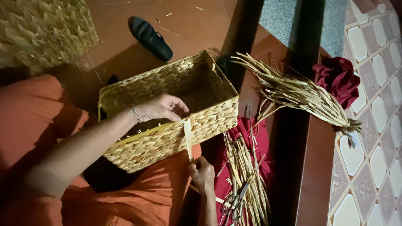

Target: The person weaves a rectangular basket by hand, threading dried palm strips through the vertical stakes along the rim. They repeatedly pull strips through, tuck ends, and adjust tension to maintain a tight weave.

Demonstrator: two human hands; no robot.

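A rectangular woven straw basket rests tilted on my lap, over orange cloth. My left hand, with a bracelet at the wrist, lies on the basket's near rim, fingers reaching inside at the spot where a flat straw strip comes out. The strip runs down the basket's front wall to my right hand, which pinches its lower end just below the basket.
A tied bundle of dried straw lies to the right next to a dark red cloth. Loose straw strips and scissors lie on red cloth by my right hand. A black sandal and another woven basket sit beyond.
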